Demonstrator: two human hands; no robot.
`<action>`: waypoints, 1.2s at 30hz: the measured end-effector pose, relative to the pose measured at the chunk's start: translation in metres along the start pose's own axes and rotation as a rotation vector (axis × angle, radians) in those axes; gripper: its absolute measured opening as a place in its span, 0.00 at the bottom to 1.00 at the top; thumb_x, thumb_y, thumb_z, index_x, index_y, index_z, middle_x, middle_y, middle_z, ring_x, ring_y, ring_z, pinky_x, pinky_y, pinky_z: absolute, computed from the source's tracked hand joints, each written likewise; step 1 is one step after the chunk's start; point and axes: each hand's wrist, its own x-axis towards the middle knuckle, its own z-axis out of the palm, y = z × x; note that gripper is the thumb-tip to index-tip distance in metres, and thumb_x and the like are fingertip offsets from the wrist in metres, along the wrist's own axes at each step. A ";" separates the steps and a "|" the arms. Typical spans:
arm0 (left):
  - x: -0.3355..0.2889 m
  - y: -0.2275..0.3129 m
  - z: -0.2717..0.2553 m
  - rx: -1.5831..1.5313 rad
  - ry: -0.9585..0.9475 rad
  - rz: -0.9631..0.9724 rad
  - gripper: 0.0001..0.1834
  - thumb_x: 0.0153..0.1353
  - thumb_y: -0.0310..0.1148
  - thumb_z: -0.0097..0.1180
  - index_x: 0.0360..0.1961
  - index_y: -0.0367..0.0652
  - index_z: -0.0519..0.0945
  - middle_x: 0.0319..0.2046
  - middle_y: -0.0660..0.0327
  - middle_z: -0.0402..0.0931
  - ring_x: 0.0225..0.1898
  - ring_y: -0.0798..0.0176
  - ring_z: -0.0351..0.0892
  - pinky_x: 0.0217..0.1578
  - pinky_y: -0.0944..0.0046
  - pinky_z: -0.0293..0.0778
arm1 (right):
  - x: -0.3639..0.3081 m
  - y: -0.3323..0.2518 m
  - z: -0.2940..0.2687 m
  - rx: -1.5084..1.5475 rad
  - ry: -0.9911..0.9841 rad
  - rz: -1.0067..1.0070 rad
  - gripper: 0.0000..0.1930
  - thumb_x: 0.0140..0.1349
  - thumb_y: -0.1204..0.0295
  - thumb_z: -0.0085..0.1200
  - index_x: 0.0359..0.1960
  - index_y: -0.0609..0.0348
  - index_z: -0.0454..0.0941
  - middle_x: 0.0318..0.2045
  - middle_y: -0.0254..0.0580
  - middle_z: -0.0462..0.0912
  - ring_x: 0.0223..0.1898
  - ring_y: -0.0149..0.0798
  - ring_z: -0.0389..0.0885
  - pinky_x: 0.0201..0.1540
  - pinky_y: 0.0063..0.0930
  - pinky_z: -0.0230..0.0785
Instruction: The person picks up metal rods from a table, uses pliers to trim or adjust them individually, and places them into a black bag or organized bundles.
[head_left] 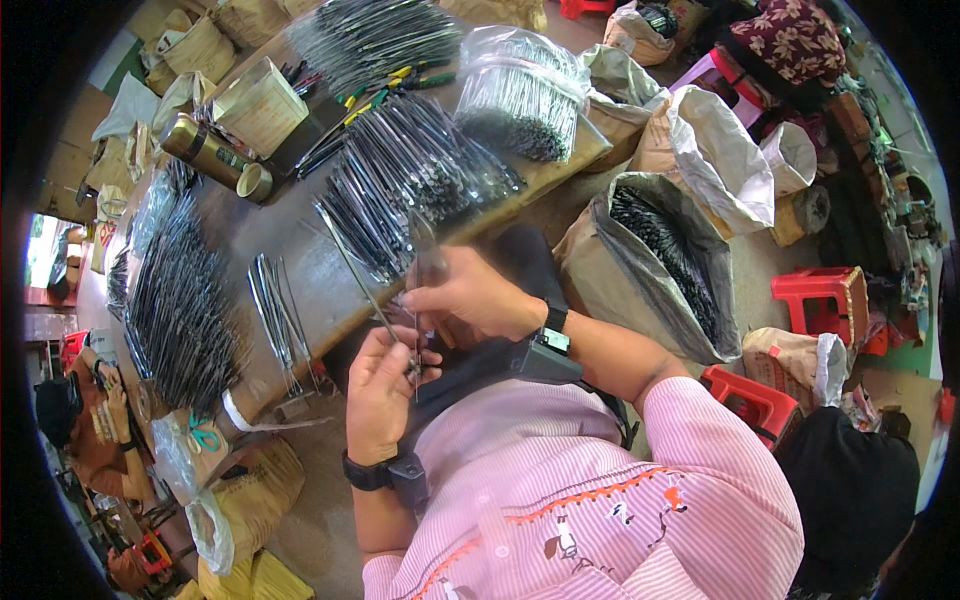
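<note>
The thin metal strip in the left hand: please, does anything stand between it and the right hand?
Nothing visible stands between them: the left hand holds the thin metal strip, and the right hand is close beside it. The right hand holds a dark item, too blurred to tell whether it touches the strip.

The shirt [640,530] at lower centre is pink with fine pale stripes, short sleeves, an orange trim line [590,496] and small coloured figures [567,537]. The wrist of the left hand [384,380] wears a black strap [366,472] with a dark boxy module [408,480]; that of the right hand [470,290], a black band [556,318] beside another dark box [545,362].
</note>
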 end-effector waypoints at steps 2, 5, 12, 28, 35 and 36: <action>0.004 -0.006 -0.012 -0.106 0.001 -0.051 0.14 0.65 0.39 0.46 0.35 0.38 0.74 0.34 0.58 0.73 0.36 0.59 0.76 0.32 0.65 0.73 | -0.004 -0.009 0.005 -0.036 -0.006 0.014 0.07 0.55 0.74 0.57 0.31 0.63 0.73 0.20 0.36 0.75 0.20 0.26 0.74 0.20 0.20 0.65; 0.011 -0.014 -0.020 -0.429 0.011 -0.162 0.29 0.66 0.56 0.38 0.24 0.39 0.74 0.36 0.57 0.73 0.33 0.60 0.70 0.24 0.69 0.60 | -0.004 -0.008 0.008 -0.047 -0.019 0.012 0.07 0.55 0.74 0.56 0.31 0.63 0.73 0.19 0.36 0.75 0.18 0.26 0.72 0.18 0.20 0.63; 0.016 -0.024 -0.026 -0.471 0.002 -0.182 0.17 0.65 0.45 0.47 0.35 0.40 0.74 0.37 0.59 0.74 0.27 0.68 0.67 0.20 0.73 0.58 | 0.000 0.000 0.011 -0.002 -0.039 -0.088 0.05 0.55 0.76 0.55 0.32 0.63 0.73 0.19 0.34 0.75 0.18 0.25 0.71 0.17 0.19 0.62; 0.018 -0.012 -0.020 -0.211 0.097 -0.083 0.07 0.56 0.21 0.55 0.35 0.44 0.74 0.24 0.63 0.73 0.15 0.73 0.65 0.15 0.76 0.57 | -0.011 0.023 -0.021 0.503 0.071 0.224 0.22 0.63 0.56 0.42 0.38 0.68 0.76 0.30 0.45 0.80 0.34 0.37 0.79 0.37 0.30 0.72; 0.006 -0.001 0.009 0.175 0.247 0.161 0.08 0.54 0.22 0.59 0.36 0.38 0.78 0.24 0.69 0.74 0.19 0.79 0.67 0.17 0.78 0.64 | -0.041 0.022 -0.051 0.890 0.021 0.325 0.16 0.57 0.65 0.41 0.39 0.64 0.74 0.45 0.56 0.76 0.42 0.51 0.77 0.44 0.42 0.71; 0.006 0.000 0.012 0.264 0.246 0.202 0.09 0.54 0.21 0.59 0.37 0.37 0.79 0.24 0.69 0.74 0.19 0.79 0.67 0.18 0.79 0.65 | -0.043 0.026 -0.058 0.935 -0.071 0.384 0.16 0.56 0.65 0.43 0.41 0.61 0.75 0.46 0.56 0.77 0.42 0.52 0.78 0.42 0.45 0.71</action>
